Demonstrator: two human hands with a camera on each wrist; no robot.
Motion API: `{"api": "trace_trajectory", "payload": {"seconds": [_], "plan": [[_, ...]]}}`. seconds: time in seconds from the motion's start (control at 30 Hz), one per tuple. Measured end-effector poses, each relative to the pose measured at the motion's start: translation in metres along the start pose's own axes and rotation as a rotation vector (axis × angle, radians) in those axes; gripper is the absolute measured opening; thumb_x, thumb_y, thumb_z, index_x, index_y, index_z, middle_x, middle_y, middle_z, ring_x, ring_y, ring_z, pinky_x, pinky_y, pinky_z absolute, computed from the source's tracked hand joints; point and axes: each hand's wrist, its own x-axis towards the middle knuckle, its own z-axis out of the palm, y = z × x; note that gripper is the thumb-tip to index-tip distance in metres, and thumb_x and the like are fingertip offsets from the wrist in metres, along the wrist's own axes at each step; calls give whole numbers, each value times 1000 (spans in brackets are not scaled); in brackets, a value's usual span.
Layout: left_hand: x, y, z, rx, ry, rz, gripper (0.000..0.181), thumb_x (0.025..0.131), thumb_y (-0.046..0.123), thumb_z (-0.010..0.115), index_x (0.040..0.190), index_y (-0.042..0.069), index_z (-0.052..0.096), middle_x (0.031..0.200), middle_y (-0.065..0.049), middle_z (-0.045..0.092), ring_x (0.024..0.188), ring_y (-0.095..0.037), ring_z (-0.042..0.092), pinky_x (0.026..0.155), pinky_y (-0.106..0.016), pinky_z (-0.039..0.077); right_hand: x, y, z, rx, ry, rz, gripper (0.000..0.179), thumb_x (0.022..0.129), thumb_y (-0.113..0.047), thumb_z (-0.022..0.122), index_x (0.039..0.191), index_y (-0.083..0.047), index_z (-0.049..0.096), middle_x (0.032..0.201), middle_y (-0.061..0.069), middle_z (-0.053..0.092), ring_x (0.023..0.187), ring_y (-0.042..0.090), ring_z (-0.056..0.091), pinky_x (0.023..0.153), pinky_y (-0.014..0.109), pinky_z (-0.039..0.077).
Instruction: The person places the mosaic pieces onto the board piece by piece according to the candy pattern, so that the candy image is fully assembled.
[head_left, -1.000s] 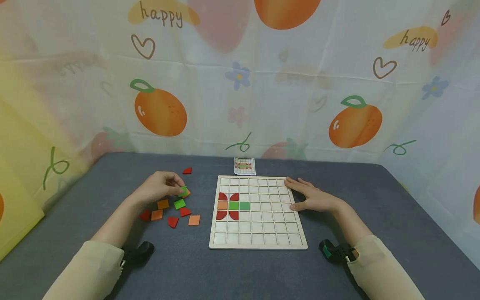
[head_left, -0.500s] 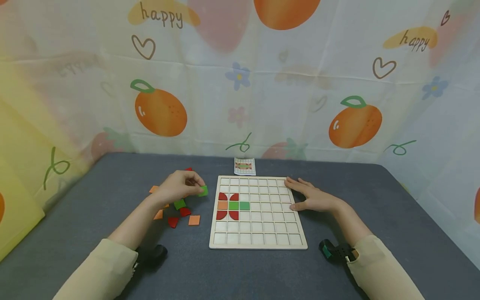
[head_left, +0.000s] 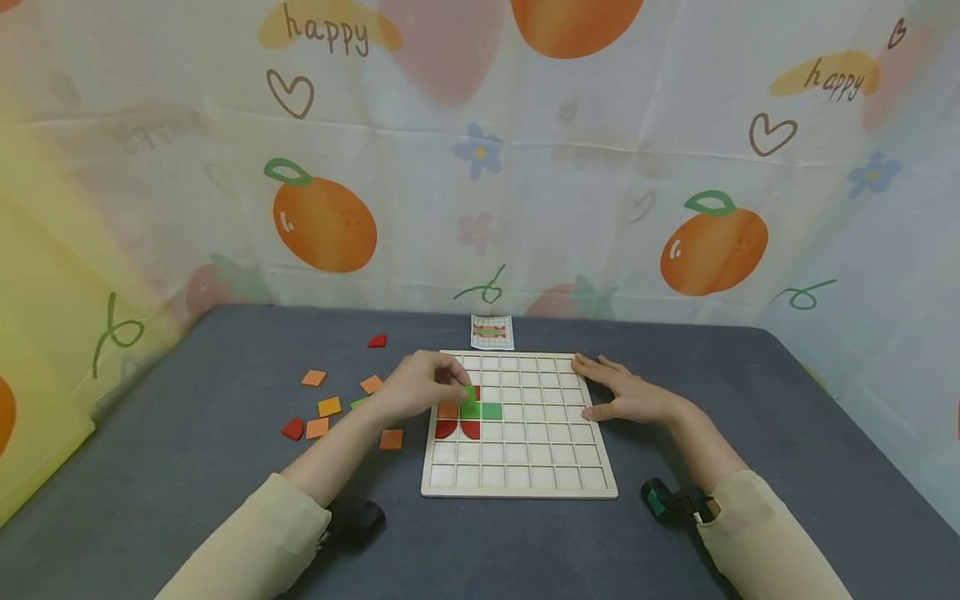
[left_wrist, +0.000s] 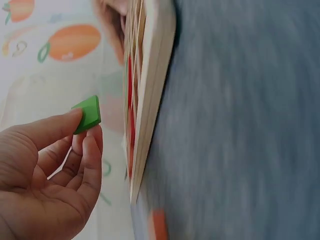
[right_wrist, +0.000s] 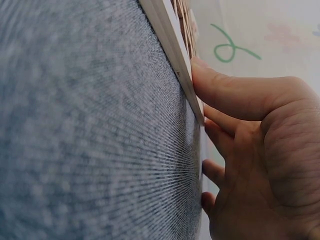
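Note:
My left hand point(head_left: 420, 385) pinches a green square tile point(left_wrist: 89, 115) between thumb and fingers, held over the left part of a white gridded wooden board point(head_left: 536, 477). In the left wrist view the tile tilts in the air beside the board's edge. Below the hand, an orange square point(head_left: 447, 410), a darker green square point(head_left: 492, 412) and red quarter-circle tiles point(head_left: 471, 430) lie in board cells; the hand and its tile partly cover others. My right hand point(head_left: 626, 394) rests at the board's right edge, fingers spread, with the thumb point(right_wrist: 225, 92) against the rim.
Left of the board lie loose tiles, among them an orange square point(head_left: 391, 439), a yellow-orange square point(head_left: 329, 407) and a red piece point(head_left: 294, 428). A small pattern card point(head_left: 492, 332) sits behind the board. A printed curtain point(head_left: 570, 208) closes off the back.
My left hand has carried the green tile rightward from among the loose pieces to over the board's left columns. The right hand has stayed at the board's edge.

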Motion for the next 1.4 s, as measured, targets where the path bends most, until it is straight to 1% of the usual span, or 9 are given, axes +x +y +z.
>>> {"api": "trace_trajectory", "payload": {"seconds": [0.13,0.23,0.4,0.5,0.63,0.87,1.1,1.4], "plan": [[8,7,19,-9,-4,-14,8,87,13,72,94,10,71,86,-3,68,78,-12,58,71,-26,48,0,0,0,0,-2,1,91,89,-42,70,158,-10,20,168,17,7,152,49,-8,110,78,-2],[13,12,31,-13,2,-8,7,86,13,72,92,9,71,84,-3,68,75,-10,58,70,-25,48,-1,0,0,3,-4,4,91,89,-41,70,158,-10,20,168,16,7,152,49,-8,110,78,-2],[23,16,46,-19,34,6,5,86,12,73,90,10,73,83,-3,68,75,-9,58,71,-23,48,-3,0,0,5,-2,8,91,89,-40,70,158,-10,20,168,17,7,152,50,-8,111,78,-3],[28,16,52,-15,57,2,5,85,12,74,90,10,74,83,-3,69,75,-9,58,70,-23,47,-3,0,0,2,-2,10,91,89,-41,70,158,-10,19,168,17,7,152,50,-8,110,78,-3],[32,16,57,-6,67,-13,4,86,12,74,90,11,75,84,-4,71,73,-9,58,69,-22,47,-2,0,0,3,-5,12,91,89,-42,70,159,-11,20,168,16,7,152,49,-8,110,79,-5],[32,17,60,11,76,-8,4,85,13,75,89,11,76,84,-4,74,73,-8,60,69,-23,48,-1,-1,-1,-2,1,18,91,89,-39,70,158,-9,20,168,16,7,152,49,-8,111,78,-3],[33,17,64,111,87,30,5,83,16,78,85,12,77,80,-2,75,72,-7,59,71,-24,48,-1,-1,-1,-7,6,18,91,89,-38,70,158,-8,20,167,17,8,152,50,-6,111,78,-1],[33,16,64,147,105,29,5,82,16,80,83,12,78,79,-1,76,74,-8,61,71,-24,47,0,-1,0,-8,4,15,91,89,-40,70,158,-10,19,168,16,8,152,49,-7,111,78,-2]]}}
